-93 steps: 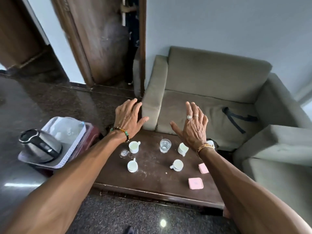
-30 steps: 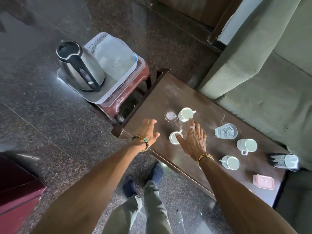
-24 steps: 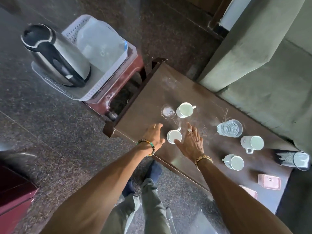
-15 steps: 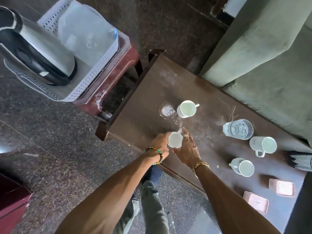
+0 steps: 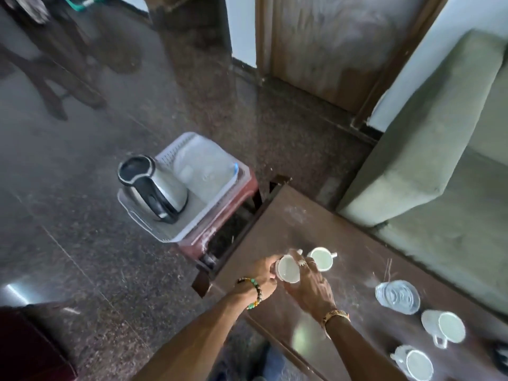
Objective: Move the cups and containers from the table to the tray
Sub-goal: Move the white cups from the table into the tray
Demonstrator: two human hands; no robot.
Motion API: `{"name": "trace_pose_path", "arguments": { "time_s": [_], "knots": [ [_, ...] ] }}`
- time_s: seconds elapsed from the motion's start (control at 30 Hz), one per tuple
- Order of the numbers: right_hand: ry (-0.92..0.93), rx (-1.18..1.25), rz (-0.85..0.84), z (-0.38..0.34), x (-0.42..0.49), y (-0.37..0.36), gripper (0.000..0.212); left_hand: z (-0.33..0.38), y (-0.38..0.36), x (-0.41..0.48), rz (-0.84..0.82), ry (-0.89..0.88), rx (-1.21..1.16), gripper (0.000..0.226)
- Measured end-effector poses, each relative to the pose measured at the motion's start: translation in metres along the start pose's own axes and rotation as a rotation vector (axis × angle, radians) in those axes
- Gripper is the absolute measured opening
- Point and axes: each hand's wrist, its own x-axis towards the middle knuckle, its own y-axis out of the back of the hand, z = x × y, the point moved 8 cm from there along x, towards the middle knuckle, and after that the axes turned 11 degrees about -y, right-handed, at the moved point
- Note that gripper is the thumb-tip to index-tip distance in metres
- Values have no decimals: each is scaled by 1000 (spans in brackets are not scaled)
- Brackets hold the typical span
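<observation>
A small white cup (image 5: pixel 287 269) is held between both hands just above the left end of the dark wooden table (image 5: pixel 354 254). My left hand (image 5: pixel 261 276) wraps its left side and my right hand (image 5: pixel 310 281) closes over its right side. A second white cup (image 5: pixel 322 259) stands right behind it. Two more white cups (image 5: pixel 446 326) (image 5: pixel 416 363) and a clear glass (image 5: pixel 397 296) sit at the table's right end. The white slotted tray (image 5: pixel 143 224) rests on a red stool to the left.
A steel and black kettle (image 5: pixel 154 188) and a clear lidded container (image 5: pixel 203 171) fill much of the tray. A grey-green sofa (image 5: pixel 439 149) borders the table's far side. A wooden door (image 5: pixel 324 45) stands behind. Dark stone floor lies left.
Both hands came down from raised and spread, closed around the near-left cup and lifted it slightly. The view swung left, bringing the tray and kettle toward the centre.
</observation>
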Motion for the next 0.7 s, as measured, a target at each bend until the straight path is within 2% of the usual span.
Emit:
{"name": "trace_pose_path", "arguments": {
  "time_s": [0.13, 0.23, 0.33, 0.43, 0.5, 0.7],
  "knots": [
    [102, -107, 26, -79, 6, 60, 83, 58, 84, -12, 128, -67, 66, 64],
    [165, -143, 88, -133, 9, 94, 79, 95, 140, -19, 175, -146, 29, 57],
    [210, -158, 99, -183, 17, 106, 72, 106, 191, -20, 183, -163, 172, 52],
    [228, -168, 119, -224, 37, 103, 65, 99, 238, -7, 131, -132, 293, 44],
    [231, -160, 142, -251, 52, 95, 60, 85, 266, 9, 59, -84, 323, 46],
    [217, -146, 173, -329, 107, 68, 68, 60, 353, 55, -94, -55, 439, 46]
  ]
}}
